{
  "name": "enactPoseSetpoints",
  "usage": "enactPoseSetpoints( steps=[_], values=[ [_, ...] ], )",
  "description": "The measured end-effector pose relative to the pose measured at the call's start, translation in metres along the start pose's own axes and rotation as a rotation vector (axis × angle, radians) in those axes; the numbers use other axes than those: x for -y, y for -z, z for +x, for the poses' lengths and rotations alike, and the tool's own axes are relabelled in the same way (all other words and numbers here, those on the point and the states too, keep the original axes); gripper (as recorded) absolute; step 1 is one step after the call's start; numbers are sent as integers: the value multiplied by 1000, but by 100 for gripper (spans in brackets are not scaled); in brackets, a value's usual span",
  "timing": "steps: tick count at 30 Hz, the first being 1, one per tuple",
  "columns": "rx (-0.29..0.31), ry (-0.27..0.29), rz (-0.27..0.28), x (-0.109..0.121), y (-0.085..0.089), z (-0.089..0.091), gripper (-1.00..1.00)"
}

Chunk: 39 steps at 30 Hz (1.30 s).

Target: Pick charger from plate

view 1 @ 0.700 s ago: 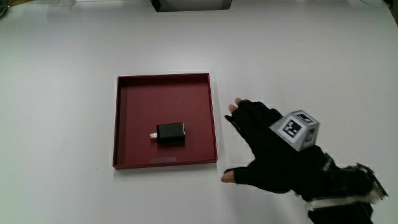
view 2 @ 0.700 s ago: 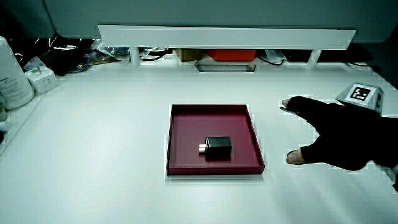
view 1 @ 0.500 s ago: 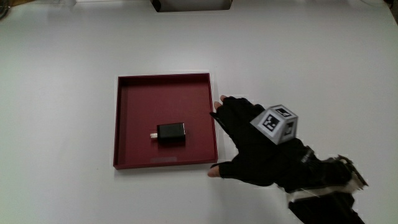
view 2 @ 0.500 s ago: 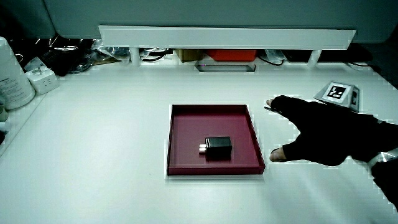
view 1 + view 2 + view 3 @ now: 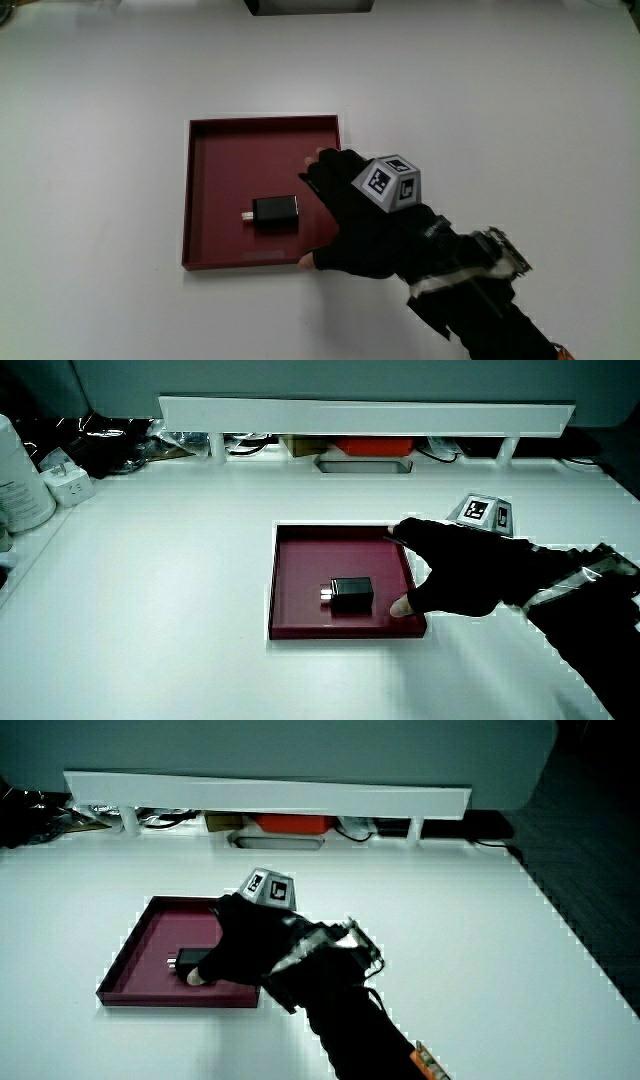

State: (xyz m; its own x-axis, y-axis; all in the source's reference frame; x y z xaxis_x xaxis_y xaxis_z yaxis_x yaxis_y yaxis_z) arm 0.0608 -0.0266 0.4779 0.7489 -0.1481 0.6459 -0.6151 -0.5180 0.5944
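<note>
Over the edge of the dark red plate (image 5: 215,190) the hand (image 5: 365,225) hangs with its grip spread wide and holding nothing, fingers (image 5: 412,530) and thumb (image 5: 402,606) apart, the thumb just beside the charger (image 5: 274,213). On the back of the hand sits a small patterned cube (image 5: 388,183). That black charger lies flat inside the plate, nearer the rim closest to the person. Square and shallow, the plate rests on the white worktop (image 5: 100,100).

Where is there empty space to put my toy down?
The table is bare around the plate. Inside the plate, the floor farther from the person than the charger is free. Beside the charger it's crowded by the hand.
</note>
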Motion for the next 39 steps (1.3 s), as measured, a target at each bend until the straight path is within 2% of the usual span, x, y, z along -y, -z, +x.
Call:
enactPoseSetpoints(
  steps=[5, 10, 20, 23, 24, 27, 33, 39],
  values=[
    [-13, 20, -27, -18, 8, 4, 0],
    [-56, 23, -58, -30, 16, 5, 0],
    [-64, 67, -88, -56, 37, 15, 0],
    [-87, 71, -75, -58, 37, 19, 0],
    [-102, 56, -91, -58, 38, 19, 0],
    [-140, 53, -91, -59, 38, 22, 8],
    [-121, 69, -87, -63, 40, 22, 24],
    [-85, 61, -45, -62, 40, 18, 41]
  ],
)
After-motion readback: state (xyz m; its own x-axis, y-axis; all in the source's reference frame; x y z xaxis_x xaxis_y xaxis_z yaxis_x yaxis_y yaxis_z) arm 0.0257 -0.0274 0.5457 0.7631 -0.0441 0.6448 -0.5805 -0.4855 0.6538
